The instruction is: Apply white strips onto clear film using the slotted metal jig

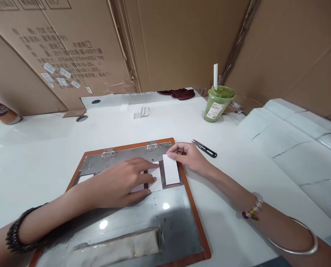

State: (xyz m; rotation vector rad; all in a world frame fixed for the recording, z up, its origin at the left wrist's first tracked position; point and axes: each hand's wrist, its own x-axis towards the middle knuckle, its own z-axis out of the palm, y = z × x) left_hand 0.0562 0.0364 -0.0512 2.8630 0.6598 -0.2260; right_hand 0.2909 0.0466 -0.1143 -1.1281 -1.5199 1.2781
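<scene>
A metal plate with an orange-brown border and two hinges [179, 218] lies on the white table before me. White rectangular cards sit in a row of slots across it. My right hand [189, 157] pinches the top edge of the rightmost card [171, 170] between thumb and finger. That card lies over its slot, slightly off its lower edge. My left hand [129, 181] rests flat with fingers spread, its fingertips on the neighbouring card [155, 181]. Another card [85, 178] shows at the left, partly covered by my left forearm.
Black thread snips [205, 149] lie right of the plate. A green drink cup with a straw [218, 104] stands at the back right. Folded paper [141, 112] and dark red cloth [179, 94] lie further back. Cardboard walls [182, 44] enclose the table; wrapped white stacks [293, 144] sit right.
</scene>
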